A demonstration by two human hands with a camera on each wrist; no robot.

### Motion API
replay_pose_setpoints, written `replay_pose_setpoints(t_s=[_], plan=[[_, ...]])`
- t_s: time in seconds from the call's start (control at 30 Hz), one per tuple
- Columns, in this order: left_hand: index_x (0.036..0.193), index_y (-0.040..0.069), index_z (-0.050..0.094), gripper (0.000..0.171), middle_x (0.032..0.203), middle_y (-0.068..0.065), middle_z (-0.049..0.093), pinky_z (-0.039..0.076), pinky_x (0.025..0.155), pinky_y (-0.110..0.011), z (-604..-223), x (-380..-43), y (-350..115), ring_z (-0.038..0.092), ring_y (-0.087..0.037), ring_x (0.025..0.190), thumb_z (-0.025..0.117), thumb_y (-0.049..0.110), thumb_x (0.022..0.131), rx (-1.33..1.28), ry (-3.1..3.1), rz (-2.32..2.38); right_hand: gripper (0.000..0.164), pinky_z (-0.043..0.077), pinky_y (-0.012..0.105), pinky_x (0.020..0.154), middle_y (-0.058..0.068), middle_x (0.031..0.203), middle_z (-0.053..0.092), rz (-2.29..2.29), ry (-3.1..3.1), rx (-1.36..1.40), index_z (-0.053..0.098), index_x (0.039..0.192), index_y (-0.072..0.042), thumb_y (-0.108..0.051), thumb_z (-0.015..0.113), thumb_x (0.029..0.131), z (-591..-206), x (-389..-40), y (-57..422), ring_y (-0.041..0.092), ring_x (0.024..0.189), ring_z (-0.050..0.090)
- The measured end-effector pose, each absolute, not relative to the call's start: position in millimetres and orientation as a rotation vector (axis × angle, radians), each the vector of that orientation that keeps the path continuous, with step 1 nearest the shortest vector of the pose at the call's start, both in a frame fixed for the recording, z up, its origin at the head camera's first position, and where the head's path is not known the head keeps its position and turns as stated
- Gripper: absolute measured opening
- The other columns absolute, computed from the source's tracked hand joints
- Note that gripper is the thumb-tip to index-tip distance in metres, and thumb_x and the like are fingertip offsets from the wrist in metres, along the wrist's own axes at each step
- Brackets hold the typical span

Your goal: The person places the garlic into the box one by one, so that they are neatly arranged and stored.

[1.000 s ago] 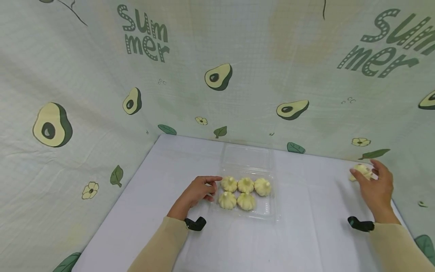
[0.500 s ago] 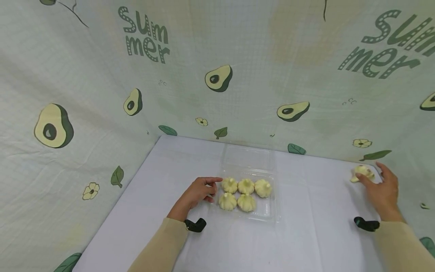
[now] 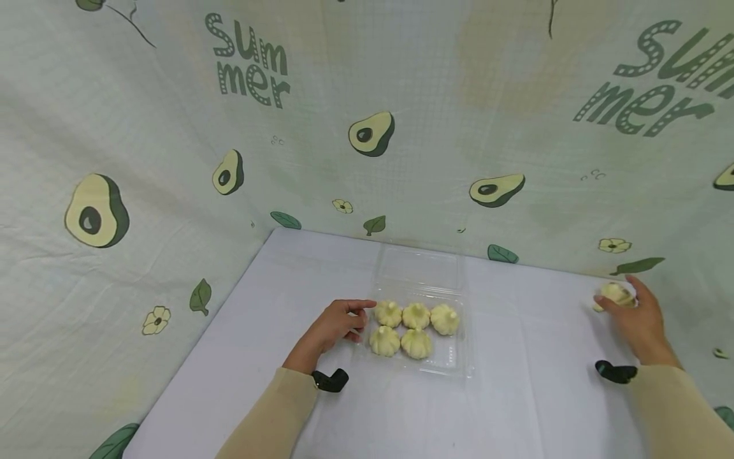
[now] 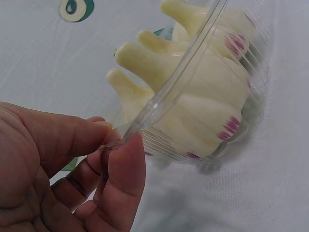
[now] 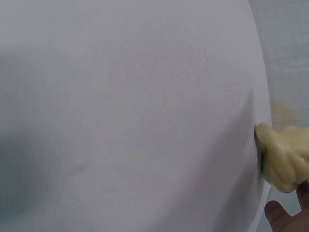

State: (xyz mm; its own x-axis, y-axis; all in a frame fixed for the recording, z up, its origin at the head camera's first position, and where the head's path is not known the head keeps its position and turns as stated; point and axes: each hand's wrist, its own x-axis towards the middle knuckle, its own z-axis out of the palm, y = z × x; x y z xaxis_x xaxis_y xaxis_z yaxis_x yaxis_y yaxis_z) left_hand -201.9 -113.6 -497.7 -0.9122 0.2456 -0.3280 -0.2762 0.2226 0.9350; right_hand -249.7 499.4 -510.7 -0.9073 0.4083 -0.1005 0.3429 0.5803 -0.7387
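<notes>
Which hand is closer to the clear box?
Left. The left hand pinches the clear box; the right hand is far to its right, at a garlic bulb.

A person's beige-sleeved left forearm [image 3: 269,414] slants from the near side toward the middle; the left hand [image 3: 335,322] pinches between thumb and forefinger, the other fingers curled beneath. The beige-sleeved right forearm [image 3: 682,414] extends from the near right, the right hand [image 3: 639,322] farther off, thumb and forefinger apart.
</notes>
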Motion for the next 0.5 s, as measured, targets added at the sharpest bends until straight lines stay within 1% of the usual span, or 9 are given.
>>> replay_pose_setpoints(t_s=[0.13,0.3,0.43,0.5], plan=[[0.14,0.01,0.069,0.044,0.097,-0.007,0.06,0.06,0.063,-0.027,-498.4,-202.6,-112.8,0.056,-0.017,0.079,0.062,-0.003,0.099,-0.032,2.088,1.733,0.094,0.016,0.075,0.123,0.032,0.172,0.002,1.208,-2.732,-0.65,0.004,0.169,-0.008,-0.039,0.064,0.104,-514.5,-251.0,501.9,0.058,0.156,0.011],[0.14,0.011,0.07,0.044,0.098,-0.007,0.06,0.06,0.063,-0.027,-498.4,-202.6,-112.0,0.055,-0.016,0.079,0.061,-0.004,0.099,-0.041,2.085,1.731,0.092,0.021,0.074,0.122,0.036,0.169,0.013,1.185,-2.736,-0.623,0.006,0.169,-0.004,-0.035,0.063,0.104,-520.3,-251.9,503.8,0.059,0.152,0.02],[0.139,0.012,0.07,0.044,0.098,-0.006,0.06,0.06,0.063,-0.027,-497.8,-202.7,-112.5,0.056,-0.016,0.078,0.061,-0.004,0.1,-0.05,2.078,1.737,0.086,0.023,0.074,0.12,0.039,0.164,0.02,1.163,-2.722,-0.583,0.011,0.167,0.001,-0.028,0.062,0.104,-524.3,-252.7,502.6,0.06,0.146,0.025],[0.14,0.011,0.07,0.043,0.098,-0.006,0.06,0.06,0.062,-0.027,-497.7,-202.5,-112.8,0.056,-0.017,0.079,0.061,-0.004,0.1,-0.047,2.078,1.737,0.082,0.026,0.074,0.118,0.041,0.161,0.023,1.136,-2.727,-0.577,0.017,0.166,0.003,-0.025,0.063,0.104,-527.6,-254.3,501.3,0.06,0.144,0.027]])
